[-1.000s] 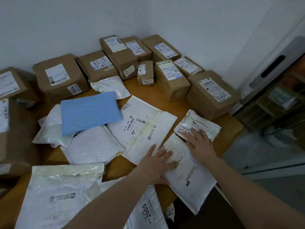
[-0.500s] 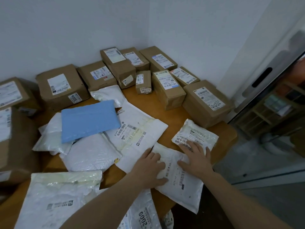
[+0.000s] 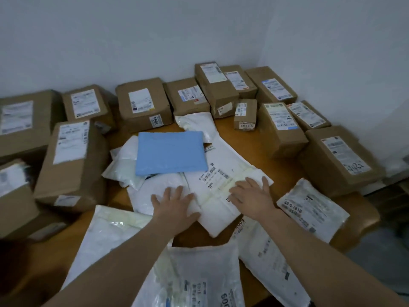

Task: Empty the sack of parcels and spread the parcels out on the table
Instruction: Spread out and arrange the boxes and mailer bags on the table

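White mailer bags lie overlapping on the wooden table point(image 3: 245, 140). My left hand point(image 3: 174, 202) lies flat with spread fingers on a plain white bag point(image 3: 155, 187). My right hand point(image 3: 252, 196) presses flat on the large white labelled bag point(image 3: 223, 173) in the middle. A blue padded envelope point(image 3: 170, 152) rests on top of the pile behind my hands. Another small labelled bag point(image 3: 314, 209) sits at the right edge, apart from my right hand. More white bags point(image 3: 208, 275) lie near me under my forearms. No sack is visible.
Brown cardboard boxes ring the table: a row along the back wall point(image 3: 143, 105), larger ones on the left point(image 3: 70, 165), one marked 4432 on the right point(image 3: 338, 160). The table's right edge point(image 3: 365, 220) drops to the floor.
Both hands left the long white bag at the front right and moved left and forward onto the central bags. The view swung left, showing more boxes.
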